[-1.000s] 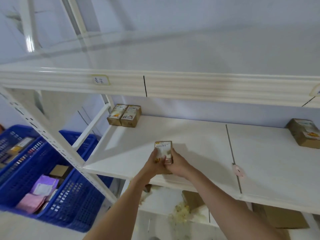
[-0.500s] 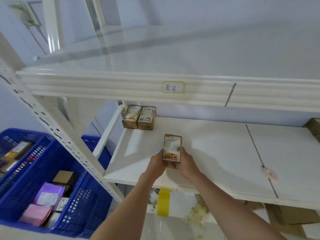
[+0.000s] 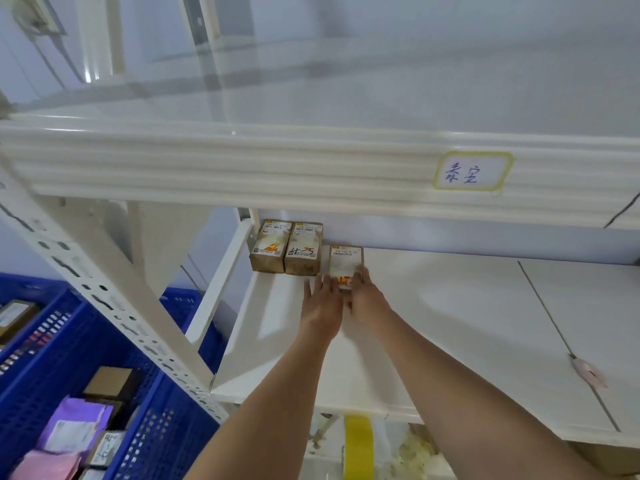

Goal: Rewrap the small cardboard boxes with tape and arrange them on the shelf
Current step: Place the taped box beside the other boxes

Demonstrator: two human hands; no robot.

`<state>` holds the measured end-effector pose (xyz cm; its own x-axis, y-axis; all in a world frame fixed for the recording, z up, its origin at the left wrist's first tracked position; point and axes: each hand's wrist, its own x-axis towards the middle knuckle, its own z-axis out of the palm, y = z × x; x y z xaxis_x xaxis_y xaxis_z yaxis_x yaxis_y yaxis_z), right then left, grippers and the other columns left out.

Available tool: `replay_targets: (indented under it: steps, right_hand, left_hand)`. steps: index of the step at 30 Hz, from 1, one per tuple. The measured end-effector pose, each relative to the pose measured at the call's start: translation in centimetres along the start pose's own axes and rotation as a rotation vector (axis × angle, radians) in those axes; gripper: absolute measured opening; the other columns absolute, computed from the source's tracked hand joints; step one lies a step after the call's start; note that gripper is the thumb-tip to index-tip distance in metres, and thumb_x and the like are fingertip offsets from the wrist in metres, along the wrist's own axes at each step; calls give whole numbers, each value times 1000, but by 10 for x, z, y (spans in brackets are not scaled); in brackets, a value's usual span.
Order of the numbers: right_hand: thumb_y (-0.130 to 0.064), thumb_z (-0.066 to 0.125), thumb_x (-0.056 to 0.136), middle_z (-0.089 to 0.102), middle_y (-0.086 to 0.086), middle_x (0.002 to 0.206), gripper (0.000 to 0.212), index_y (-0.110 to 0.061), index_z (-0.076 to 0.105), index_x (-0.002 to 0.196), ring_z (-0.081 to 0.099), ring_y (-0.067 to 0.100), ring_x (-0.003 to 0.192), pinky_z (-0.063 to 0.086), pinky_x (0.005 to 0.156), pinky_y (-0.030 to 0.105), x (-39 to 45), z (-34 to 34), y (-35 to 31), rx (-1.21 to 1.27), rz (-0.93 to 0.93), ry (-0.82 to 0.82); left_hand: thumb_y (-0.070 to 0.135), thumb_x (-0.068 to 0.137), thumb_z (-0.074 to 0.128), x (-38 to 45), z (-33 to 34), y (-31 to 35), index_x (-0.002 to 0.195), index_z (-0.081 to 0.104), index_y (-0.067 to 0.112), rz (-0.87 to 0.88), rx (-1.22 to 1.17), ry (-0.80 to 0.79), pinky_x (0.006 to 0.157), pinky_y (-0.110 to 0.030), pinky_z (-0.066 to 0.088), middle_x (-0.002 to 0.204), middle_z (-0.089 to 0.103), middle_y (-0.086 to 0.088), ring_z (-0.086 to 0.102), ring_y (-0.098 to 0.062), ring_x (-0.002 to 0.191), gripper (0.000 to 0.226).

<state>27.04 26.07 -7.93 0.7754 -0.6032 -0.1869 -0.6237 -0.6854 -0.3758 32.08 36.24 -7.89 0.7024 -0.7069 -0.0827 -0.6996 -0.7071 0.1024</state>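
Small cardboard box point(image 3: 345, 266) lying flat on the white middle shelf point(image 3: 433, 317), toward its rear left, label face up, just to the right of two like boxes. Box with handwritten digits point(image 3: 303, 249) nearest it; leftmost box point(image 3: 271, 245) touching that one and sitting in the rear left corner. Narrow gap visible between the held box and the marked one at the near end; contact farther back cannot be told.

Right hand point(image 3: 365, 297) on the box's near right corner, fingers laid up along its right edge and top face, lightly curled on it. Left hand point(image 3: 322, 303) just left of the box's near end, fingers straight and slightly spread, pointing toward the back of the shelf. Fingertips close to the box's left edge; actual touch possibly present, but blurred and not certain. Both forearms reaching in from the lower edge of view.

Upper shelf beam bearing a yellow-bordered label point(image 3: 473, 171) with handwritten characters. Small pinkish object point(image 3: 588, 374) lying on the shelf at a panel seam, far right, well apart from the boxes. Roll of yellow tape point(image 3: 358, 436) partly visible below the shelf's front edge. Blue plastic crates point(image 3: 41, 393) at lower left, holding brown cartons and pink and purple packets. Perforated white upright point(image 3: 114, 306) crossing in front of the crates.
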Motion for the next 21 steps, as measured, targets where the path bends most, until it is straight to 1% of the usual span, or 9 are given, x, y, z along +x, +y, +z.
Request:
replay_targets:
  steps: [2, 3, 4, 7, 9, 13, 17, 19, 21]
  right_hand:
    - [-15, 48, 101, 15, 16, 165, 70, -5, 11, 159, 32, 34, 147, 33, 117, 41, 13, 0, 2, -47, -59, -32]
    - [-8, 51, 98, 8, 16, 166, 72, 0, 11, 158, 23, 32, 151, 27, 121, 41, 21, -3, 0, -55, -80, -34]
    - [-5, 51, 97, 4, 16, 167, 73, 1, 11, 157, 22, 33, 151, 27, 121, 42, 26, -8, -5, -31, -72, -58]
    - [-2, 52, 97, -10, 14, 167, 81, 2, 0, 158, 43, 38, 138, 41, 110, 41, 41, -21, -15, -118, -36, -142]
    - [0, 53, 96, -11, 15, 167, 81, 3, 1, 158, 51, 37, 132, 46, 104, 40, 53, -26, -18, -140, -55, -149]
    - [2, 51, 95, -8, 19, 166, 80, 5, 1, 157, 51, 36, 132, 48, 104, 40, 71, -27, -22, -151, -64, -158]
    - [-5, 51, 96, 3, 27, 163, 76, 11, 5, 154, 54, 37, 128, 49, 103, 40, 77, -26, -24, -79, -36, -132]
    - [-13, 53, 97, 6, 25, 164, 80, 9, 2, 155, 46, 37, 136, 44, 109, 41, 77, -24, -25, -79, -58, -124]
    - [-19, 53, 98, 1, 21, 166, 84, 3, -4, 157, 28, 36, 148, 32, 118, 43, 73, -25, -23, -72, -82, -102]
  left_hand:
    - [16, 106, 35, 13, 2, -1, 160, 10, 9, 25, 83, 41, 125, -53, -4, 169, 7, -9, -6, -27, 156, 60]
    - [18, 106, 33, 19, 1, -2, 161, 10, 9, 21, 122, 56, 124, -55, -4, 169, 7, -8, -7, -27, 156, 60]
    - [18, 106, 32, 25, 0, -3, 160, 11, 10, 25, 135, 59, 124, -57, -3, 169, 7, -8, -8, -26, 156, 59]
    - [18, 107, 28, 37, -7, -5, 160, 14, 9, 41, 192, 50, 122, -61, 1, 169, 6, -8, -6, -27, 156, 56]
    - [18, 106, 29, 48, -7, -10, 159, 16, 8, 36, 227, 79, 121, -64, -2, 168, 10, -9, -1, -28, 156, 56]
    - [16, 105, 31, 62, -8, -21, 159, 16, 8, 9, 194, 87, 121, -64, -4, 168, 13, -8, 5, -28, 155, 57]
    - [16, 106, 30, 65, -8, -17, 160, 12, 8, 0, 132, 41, 121, -64, -2, 168, 10, -8, 5, -27, 156, 58]
    - [18, 106, 30, 65, -8, -14, 160, 8, 8, -23, 88, 22, 121, -63, -2, 169, 6, -8, 2, -27, 156, 59]
    - [19, 105, 31, 64, -10, -12, 160, 0, 9, -51, 26, 2, 122, -62, -1, 169, -1, -8, -2, -29, 156, 64]
